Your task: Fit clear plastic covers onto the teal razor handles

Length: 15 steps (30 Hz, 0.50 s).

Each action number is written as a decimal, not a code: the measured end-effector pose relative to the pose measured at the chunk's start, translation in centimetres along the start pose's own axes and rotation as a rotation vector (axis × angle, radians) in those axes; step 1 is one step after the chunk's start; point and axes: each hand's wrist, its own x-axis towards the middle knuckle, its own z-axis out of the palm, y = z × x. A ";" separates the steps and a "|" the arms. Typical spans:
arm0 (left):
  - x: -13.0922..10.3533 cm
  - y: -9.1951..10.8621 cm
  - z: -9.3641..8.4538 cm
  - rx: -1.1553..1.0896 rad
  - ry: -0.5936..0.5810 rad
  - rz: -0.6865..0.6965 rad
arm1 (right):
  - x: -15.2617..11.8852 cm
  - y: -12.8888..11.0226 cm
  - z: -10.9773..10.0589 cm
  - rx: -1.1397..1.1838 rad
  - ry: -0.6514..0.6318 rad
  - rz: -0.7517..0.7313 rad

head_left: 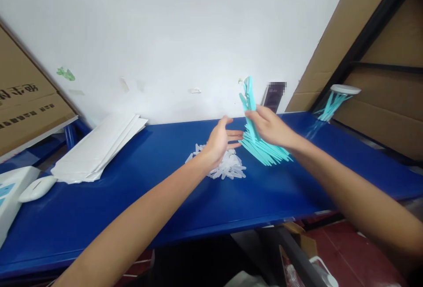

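Note:
My right hand (pixel 268 124) is closed around a small bunch of turquoise plastic strips (pixel 250 97), held roughly upright. A loose pile of the same turquoise strips (pixel 269 152) lies on the table just below it. To the left, my left hand (pixel 222 139) is open with fingers apart, its fingertips close to the held strips. Under that hand is a heap of small translucent white pieces (pixel 229 167), partly covered by the hand and wrist. Whether the left fingertips touch any strip, I cannot tell.
The blue table (pixel 145 207) meets a white wall. White flat envelopes or bags (pixel 99 146) lie stacked at left, near a white device (pixel 16 194). A dark phone-like object (pixel 274 97) leans on the wall. At far right, more turquoise strips (pixel 333 104) stand under a white disc.

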 end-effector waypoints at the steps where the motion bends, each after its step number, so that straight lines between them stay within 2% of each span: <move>1: 0.0 -0.1 -1.2 0.093 0.021 0.067 | 0.0 0.7 -0.7 -0.047 -0.036 0.031; 2: 0.0 -0.2 -2.6 0.211 0.056 0.169 | -0.1 1.5 -1.4 -0.108 -0.105 0.071; 4: 0.0 -0.4 -6.3 0.566 0.163 0.492 | -0.5 2.9 -2.5 -0.276 -0.323 0.156; 5: 0.0 -0.5 -8.4 0.753 0.231 0.615 | -0.7 3.6 -2.8 -0.385 -0.404 0.185; 6: 0.0 -0.6 -10.5 0.905 0.301 0.680 | -0.9 4.3 -2.8 -0.496 -0.468 0.202; 8: 0.0 -0.7 -14.6 1.093 0.451 0.690 | -1.3 5.3 -2.6 -0.647 -0.548 0.220; 10: 0.0 -0.7 -17.7 1.242 0.560 0.619 | -1.3 5.9 -2.0 -0.703 -0.591 0.240; 12: 0.1 -0.6 -19.5 1.284 0.656 0.570 | -1.0 6.1 -1.5 -0.733 -0.597 0.271; 15: 0.1 -0.5 -20.4 1.294 0.702 0.536 | -0.4 6.0 -1.3 -0.788 -0.589 0.307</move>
